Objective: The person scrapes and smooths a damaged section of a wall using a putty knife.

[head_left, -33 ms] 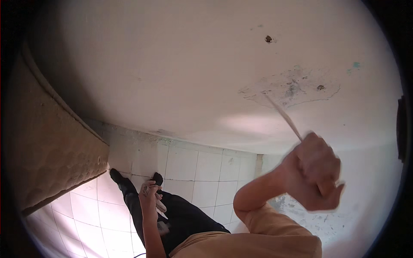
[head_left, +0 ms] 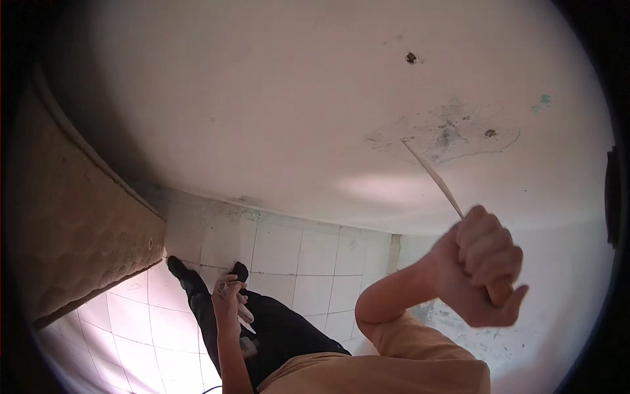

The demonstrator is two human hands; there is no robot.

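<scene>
My right hand [head_left: 484,262] is closed round the wooden handle of a putty knife [head_left: 434,176], whose pale, thin blade shows nearly edge-on. Its tip meets the wall at the left end of a rough, grey patch [head_left: 446,136] with cracked, flaking edges. Low on the left, in front of my dark trousers, my left hand [head_left: 227,292] has its fingers curled and smeared with pale stuff. A pale, flat thing [head_left: 245,315] juts out from that hand; its kind is too small to make out.
The white wall [head_left: 262,118] has a small dark hole [head_left: 411,58] above the patch. A brown, dimpled panel [head_left: 98,217] stands at the left. White floor tiles [head_left: 315,295] lie below, around my feet.
My right hand has shifted slightly right and down, and the end of the wooden handle shows more. The blade tip stays at nearly the same spot. My left hand has hardly moved.
</scene>
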